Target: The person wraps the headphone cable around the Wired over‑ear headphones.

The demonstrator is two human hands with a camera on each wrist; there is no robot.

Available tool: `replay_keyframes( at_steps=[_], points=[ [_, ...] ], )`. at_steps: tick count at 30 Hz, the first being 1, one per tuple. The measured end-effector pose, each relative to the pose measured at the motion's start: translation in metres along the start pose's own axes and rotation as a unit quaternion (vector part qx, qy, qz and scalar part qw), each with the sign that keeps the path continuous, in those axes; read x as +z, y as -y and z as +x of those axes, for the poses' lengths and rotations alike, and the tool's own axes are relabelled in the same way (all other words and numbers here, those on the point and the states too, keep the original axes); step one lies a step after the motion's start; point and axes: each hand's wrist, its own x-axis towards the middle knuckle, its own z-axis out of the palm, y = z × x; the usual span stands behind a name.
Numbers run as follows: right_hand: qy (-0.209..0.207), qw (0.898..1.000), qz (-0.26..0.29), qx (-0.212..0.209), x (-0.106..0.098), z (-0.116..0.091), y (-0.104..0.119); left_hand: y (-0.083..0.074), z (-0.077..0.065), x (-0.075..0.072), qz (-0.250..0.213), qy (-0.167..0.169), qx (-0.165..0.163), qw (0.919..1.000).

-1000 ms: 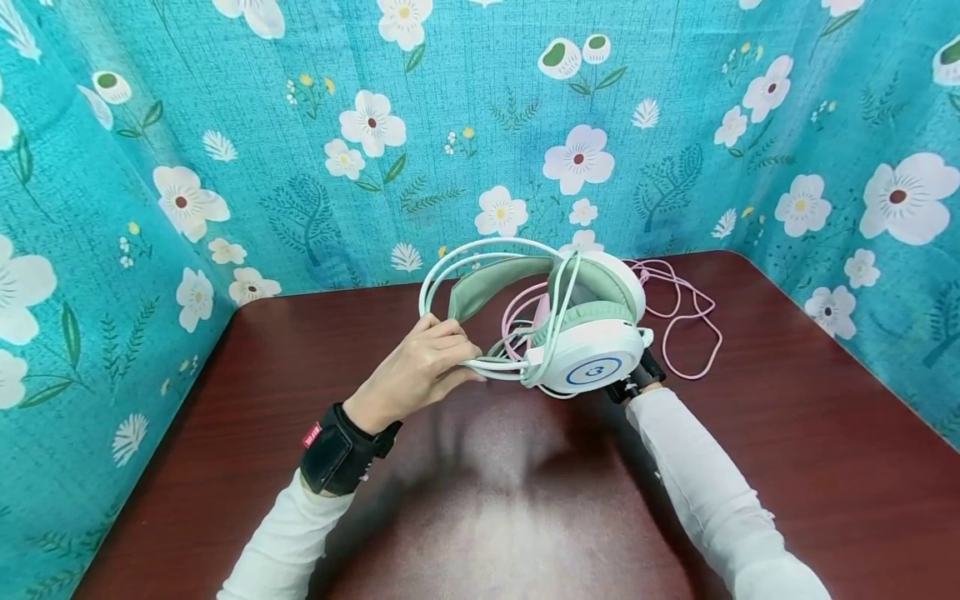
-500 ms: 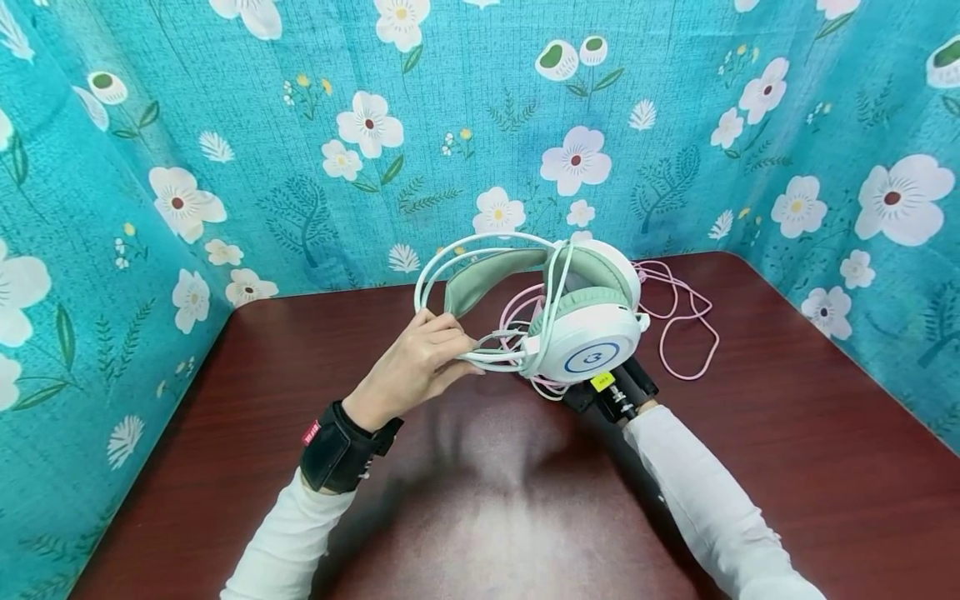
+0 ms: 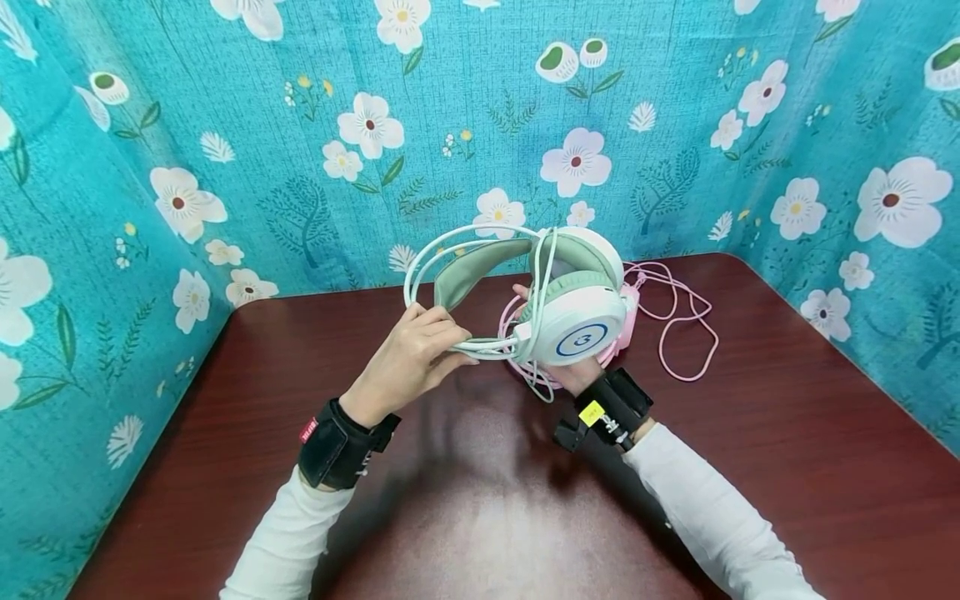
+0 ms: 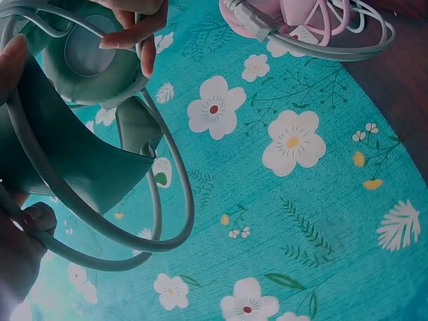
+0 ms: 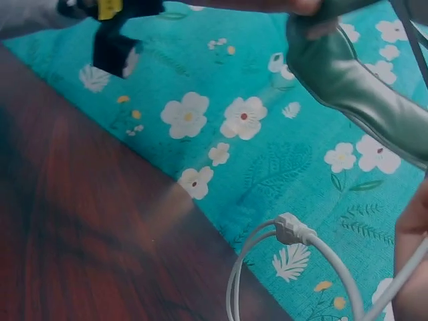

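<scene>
White headphones (image 3: 592,333) with pale green cushions hang above the table, tilted, an ear cup facing the head camera. My left hand (image 3: 408,362) pinches the white double-band frame and grey-green headband (image 3: 476,271) at their left end. My right hand (image 3: 573,375) is under and behind the ear cups, mostly hidden in the head view. In the left wrist view, right fingers (image 4: 137,30) curl about a cord beside an ear cup (image 4: 93,50). A white cable (image 3: 542,292) runs in loops across the ear cups.
Behind the headphones is a pink object (image 3: 628,325), partly hidden, with a pink cord (image 3: 708,333) looping over the table's right side. The dark red tabletop (image 3: 480,500) ends against a blue flowered curtain (image 3: 450,150). White connectors (image 5: 292,231) show in the right wrist view.
The headphones have shifted slightly left and up. My right wrist has come out lower from behind the ear cup, showing more of the hand and more of the pink object.
</scene>
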Motion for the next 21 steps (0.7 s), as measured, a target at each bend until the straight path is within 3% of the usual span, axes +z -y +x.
replay_keyframes(
  at_steps=[3, 5, 11, 21],
  points=[
    [-0.024, 0.999, -0.034, 0.013, -0.001, 0.0, -0.001, 0.001, 0.0, 0.0, -0.007, 0.003, -0.016, 0.9998],
    [-0.053, 0.995, -0.084, 0.029, -0.002, -0.002, -0.004, 0.001, 0.0, 0.0, -0.013, 0.003, -0.022, 0.9997],
    [-0.096, 0.984, -0.137, 0.066, -0.003, -0.006, -0.012, 0.002, 0.0, 0.0, -0.011, -0.006, -0.023, 0.9996],
    [-0.061, 0.974, -0.179, 0.126, 0.022, -0.013, -0.016, 0.003, 0.002, 0.002, 0.015, -0.018, -0.028, 0.9994]
  ],
)
